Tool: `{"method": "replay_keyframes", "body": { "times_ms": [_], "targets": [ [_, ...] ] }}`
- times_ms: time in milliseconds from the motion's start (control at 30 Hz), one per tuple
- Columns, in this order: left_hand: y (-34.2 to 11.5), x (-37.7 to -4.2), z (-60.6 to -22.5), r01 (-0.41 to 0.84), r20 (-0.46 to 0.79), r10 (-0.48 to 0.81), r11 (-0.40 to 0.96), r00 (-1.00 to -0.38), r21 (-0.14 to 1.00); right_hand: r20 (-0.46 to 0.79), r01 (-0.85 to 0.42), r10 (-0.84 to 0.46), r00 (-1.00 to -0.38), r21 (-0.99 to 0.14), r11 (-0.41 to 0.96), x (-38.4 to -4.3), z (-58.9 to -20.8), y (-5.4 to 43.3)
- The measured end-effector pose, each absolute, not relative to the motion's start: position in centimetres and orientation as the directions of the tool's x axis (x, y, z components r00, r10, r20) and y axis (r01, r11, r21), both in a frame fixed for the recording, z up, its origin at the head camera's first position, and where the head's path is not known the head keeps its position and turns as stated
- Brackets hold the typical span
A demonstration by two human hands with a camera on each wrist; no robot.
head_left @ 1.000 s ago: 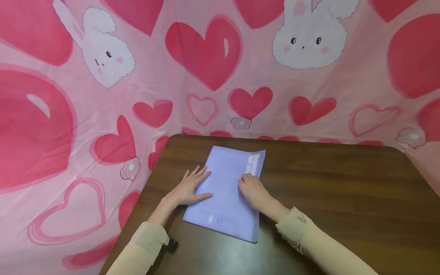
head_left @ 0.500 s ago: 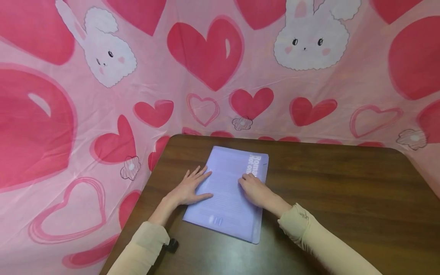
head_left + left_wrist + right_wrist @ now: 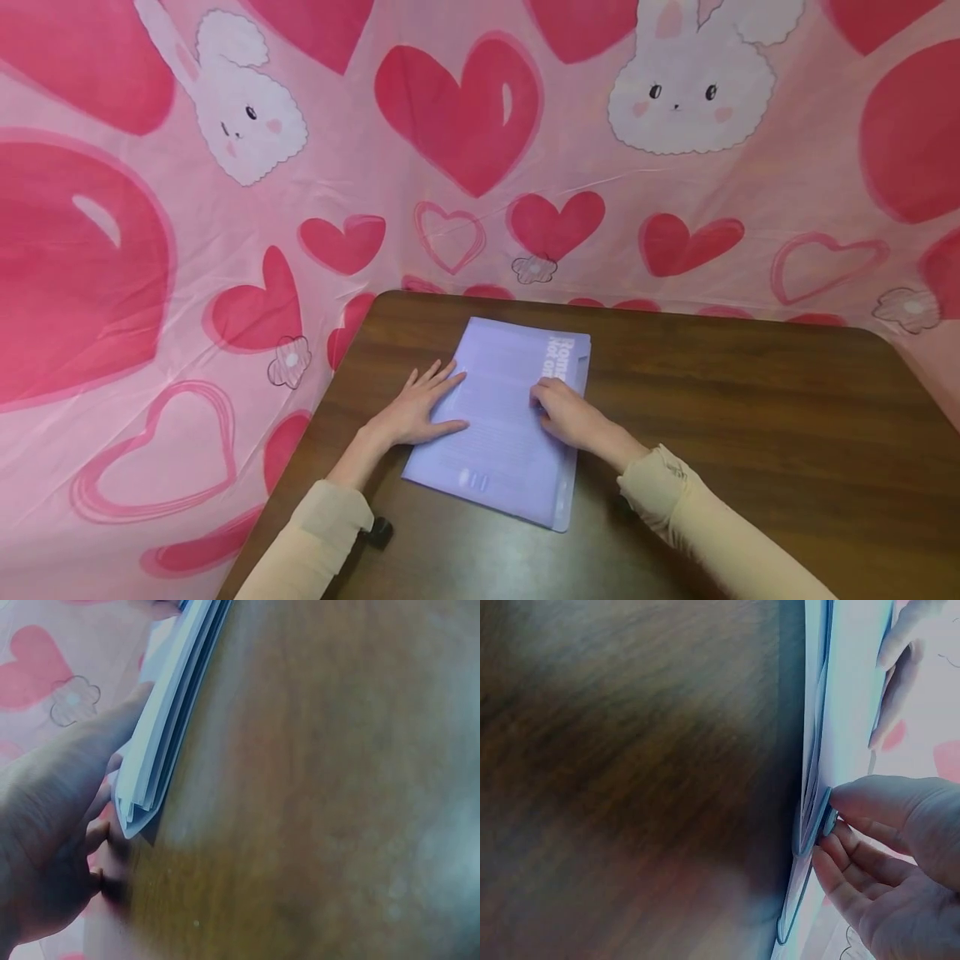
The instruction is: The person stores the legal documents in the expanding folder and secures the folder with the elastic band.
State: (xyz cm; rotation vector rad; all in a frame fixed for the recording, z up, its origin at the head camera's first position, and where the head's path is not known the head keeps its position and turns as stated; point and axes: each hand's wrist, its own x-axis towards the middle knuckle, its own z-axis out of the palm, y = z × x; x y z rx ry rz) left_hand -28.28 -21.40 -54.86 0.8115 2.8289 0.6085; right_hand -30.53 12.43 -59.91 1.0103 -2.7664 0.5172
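A lavender translucent folder (image 3: 495,433) with sheets inside lies flat on the dark wooden table (image 3: 750,417). My left hand (image 3: 420,408) rests on the folder's left edge with its fingers straight and spread. My right hand (image 3: 558,407) sits at the folder's right edge with its fingers curled. In the right wrist view, the thumb and fingers of the right hand (image 3: 855,832) pinch the folder's flap (image 3: 815,825) by its snap. The left wrist view shows the folder's stacked edge (image 3: 161,742) next to my left hand (image 3: 52,825).
A pink cloth (image 3: 225,250) printed with red hearts and white bunnies hangs around the table's far and left sides. A small black object (image 3: 378,532) sits at the table's near left edge. Bare wood stretches to the right of the folder.
My right hand has slid slightly toward the folder's right edge, where the flap now shows. The left hand has stayed where it was.
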Motion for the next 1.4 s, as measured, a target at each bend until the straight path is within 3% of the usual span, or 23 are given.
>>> {"method": "replay_keyframes", "body": {
  "times_ms": [767, 967, 1167, 1400],
  "targets": [
    [-21.3, -28.3, -54.5, 0.476, -0.027, 0.531, 0.78, -0.847, 0.407, 0.226, -0.594, -0.558, -0.798, -0.451, 0.667, -29.8, -58.8, 14.4],
    [-21.4, -28.3, -54.6, 0.474, -0.037, 0.531, 0.783, -0.846, 0.404, 0.234, -0.588, -0.553, -0.8, -0.487, 0.646, -27.9, -56.5, 15.0],
    [-21.4, -28.4, -54.5, 0.475, -0.049, 0.529, 0.795, -0.847, 0.377, 0.142, -0.521, -0.519, -0.843, -0.46, 0.72, -25.0, -53.0, 15.1],
    [-21.1, -28.2, -53.8, 0.47, -0.061, 0.537, 0.783, -0.842, 0.408, 0.142, -0.517, -0.51, -0.849, -0.429, 0.741, -23.2, -52.5, 16.4]
  ]
}}
